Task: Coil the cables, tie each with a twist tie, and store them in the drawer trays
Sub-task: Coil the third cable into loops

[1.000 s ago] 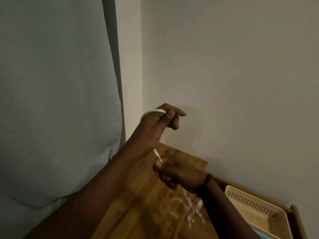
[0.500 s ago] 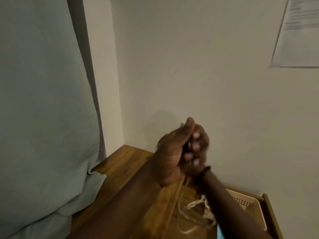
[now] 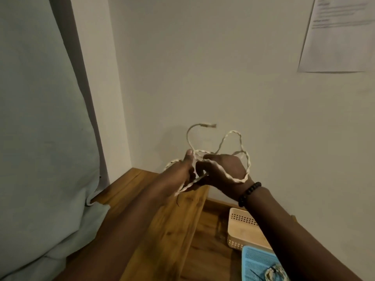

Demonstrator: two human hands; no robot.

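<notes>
Cable (image 3: 229,173) up in the air above the wooden surface (image 3: 166,226), looped over the right hand (image 3: 225,175); left hand (image 3: 182,169) pinches it, both hands' fingers curled round the strand.

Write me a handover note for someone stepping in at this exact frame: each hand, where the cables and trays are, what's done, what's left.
Left hand: grips the white braided cable where its loops gather.
Right hand: grips the same cable; one loop drapes over its back near the wrist.
Cable: held in the air above the wooden cabinet top, loose uneven loops, plug end sticking up free. No twist tie visible on it.
Trays: beige perforated tray shows nothing inside; blue perforated tray already holds a pale coiled cable.
Left: tighten this coil, tie it, store it in a tray.
</notes>
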